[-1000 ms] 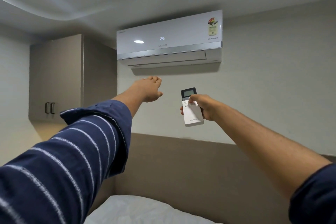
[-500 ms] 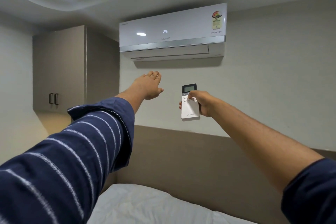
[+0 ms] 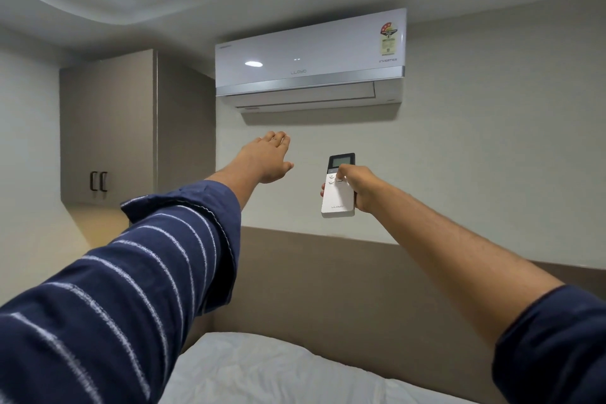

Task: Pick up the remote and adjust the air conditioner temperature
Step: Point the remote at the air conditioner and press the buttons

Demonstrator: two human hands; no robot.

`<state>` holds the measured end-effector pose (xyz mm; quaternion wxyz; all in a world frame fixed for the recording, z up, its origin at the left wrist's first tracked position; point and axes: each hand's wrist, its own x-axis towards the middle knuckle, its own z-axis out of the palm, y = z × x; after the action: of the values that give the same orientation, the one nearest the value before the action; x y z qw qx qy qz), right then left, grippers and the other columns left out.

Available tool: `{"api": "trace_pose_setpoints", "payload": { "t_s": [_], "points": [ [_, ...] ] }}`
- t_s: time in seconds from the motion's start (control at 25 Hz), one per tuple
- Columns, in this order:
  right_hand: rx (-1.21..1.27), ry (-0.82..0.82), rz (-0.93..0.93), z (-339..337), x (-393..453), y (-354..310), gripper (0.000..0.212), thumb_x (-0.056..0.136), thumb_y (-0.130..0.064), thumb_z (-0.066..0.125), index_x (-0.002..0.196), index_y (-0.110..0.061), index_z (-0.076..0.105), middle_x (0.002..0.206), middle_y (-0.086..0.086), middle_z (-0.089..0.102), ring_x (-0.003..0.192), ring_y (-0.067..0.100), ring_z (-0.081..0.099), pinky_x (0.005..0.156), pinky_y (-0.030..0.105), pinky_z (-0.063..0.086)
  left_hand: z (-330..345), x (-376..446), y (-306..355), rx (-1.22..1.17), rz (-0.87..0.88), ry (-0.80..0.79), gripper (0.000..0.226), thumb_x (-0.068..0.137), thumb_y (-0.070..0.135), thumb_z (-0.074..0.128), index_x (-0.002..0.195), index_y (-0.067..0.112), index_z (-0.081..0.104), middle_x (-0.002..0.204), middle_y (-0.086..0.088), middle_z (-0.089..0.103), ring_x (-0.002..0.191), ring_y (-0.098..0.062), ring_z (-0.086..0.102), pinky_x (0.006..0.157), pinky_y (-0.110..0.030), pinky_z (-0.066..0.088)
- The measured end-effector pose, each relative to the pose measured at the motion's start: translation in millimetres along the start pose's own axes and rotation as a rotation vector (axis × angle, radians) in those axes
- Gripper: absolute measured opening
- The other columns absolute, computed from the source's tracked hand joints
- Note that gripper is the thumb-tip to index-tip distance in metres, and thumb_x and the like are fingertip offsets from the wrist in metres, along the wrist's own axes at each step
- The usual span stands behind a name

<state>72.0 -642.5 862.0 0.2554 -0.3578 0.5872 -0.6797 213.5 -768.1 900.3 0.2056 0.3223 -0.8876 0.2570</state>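
A white remote with a dark screen at its top is held upright in my right hand, thumb resting on the round buttons below the screen. It points up at the white wall-mounted air conditioner, whose front shows only two faint lit dots where the temperature digits were. My left hand is stretched out flat and empty under the unit's left half, fingers together, palm down. The unit's louver looks nearly closed.
A beige wall cabinet with two dark handles hangs at the left. A brown padded headboard runs below the wall, and a white mattress lies at the bottom. The ceiling is low overhead.
The "24" on the air conditioner's display has gone, leaving two small dots. The view has tilted slightly; both hands keep nearly the same pose, thumb still on the remote's buttons.
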Motion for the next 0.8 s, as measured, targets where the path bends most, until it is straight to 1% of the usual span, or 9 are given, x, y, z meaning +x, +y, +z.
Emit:
{"api": "trace_pose_setpoints", "payload": {
  "t_s": [0.12,0.24,0.56,0.8],
  "points": [
    [0.025,0.021,0.007,3.7,0.5,-0.3,0.028,0.085,0.002,0.034,0.111,-0.002,0.044,0.089,0.022,0.062,0.067,0.032,0.063,0.071,0.038,0.053,-0.8,-2.7,-2.7,-0.002,-0.006,0.001,0.07,0.1,0.041,0.027,0.156,0.007,0.001,0.165,-0.007,0.001,0.152,-0.023,0.003,0.124,-0.038,0.013],
    [0.006,0.021,0.007,5.5,-0.4,0.1,0.029,0.084,0.002,0.035,0.111,-0.002,0.045,0.081,0.02,0.063,0.067,0.032,0.064,0.075,0.04,0.053,0.7,-5.3,-7.0,-0.002,-0.006,-0.007,0.07,0.1,0.041,0.027,0.155,0.007,0.001,0.165,-0.008,0.0,0.152,-0.024,0.002,0.124,-0.038,0.013],
    [-0.025,0.001,-0.015,11.0,-7.8,0.2,0.026,0.086,0.003,0.034,0.11,0.002,0.045,0.077,0.021,0.062,0.063,0.031,0.062,0.06,0.034,0.052,3.0,-12.7,-16.2,-0.01,-0.017,-0.02,0.07,0.101,0.041,0.027,0.156,0.007,0.0,0.165,-0.006,-0.003,0.153,-0.023,0.002,0.124,-0.039,0.013],
    [-0.018,-0.011,-0.006,11.2,-10.5,0.2,0.027,0.085,0.0,0.035,0.109,0.0,0.046,0.079,0.02,0.063,0.066,0.032,0.063,0.064,0.035,0.053,2.2,-13.5,-16.3,-0.009,-0.016,-0.022,0.07,0.101,0.041,0.027,0.156,0.008,0.0,0.165,-0.006,-0.003,0.153,-0.023,0.001,0.124,-0.038,0.012]
  ]
}}
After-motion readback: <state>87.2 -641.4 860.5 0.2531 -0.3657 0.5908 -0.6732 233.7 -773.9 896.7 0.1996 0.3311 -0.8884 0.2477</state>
